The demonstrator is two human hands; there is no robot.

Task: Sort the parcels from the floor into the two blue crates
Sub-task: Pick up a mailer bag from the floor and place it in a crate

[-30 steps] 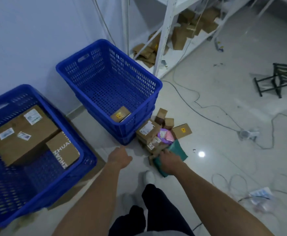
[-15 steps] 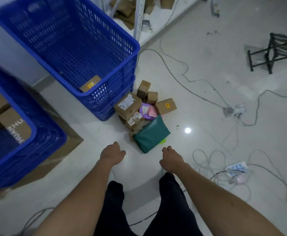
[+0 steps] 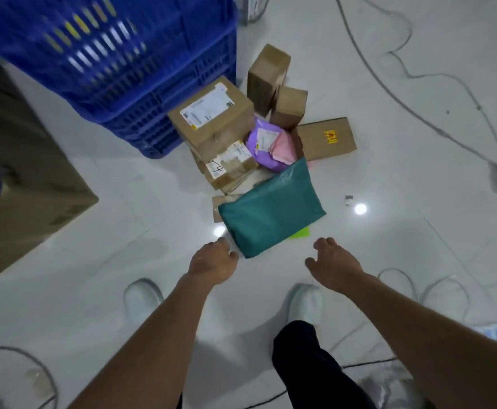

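Teal mailer (image 3: 270, 211) just beyond both empty, half-open hands' fingers (image 3: 325, 242) looks soft, slick; pinch its near edge.

Both bare arms reach forward and down, the left hand (image 3: 213, 262) loosely curled and the right hand (image 3: 334, 262) with fingers spread a little, both holding nothing.

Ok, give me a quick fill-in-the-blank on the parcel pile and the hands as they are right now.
1. The soft parcel nearest both hands is ____ in colour.
2. The purple bag lies between the labelled box and the flat box with a ____ sticker.
3. The left hand and right hand hold ____.
4. The pile sits beside a ____ crate.

Missing words: green; yellow; nothing; blue
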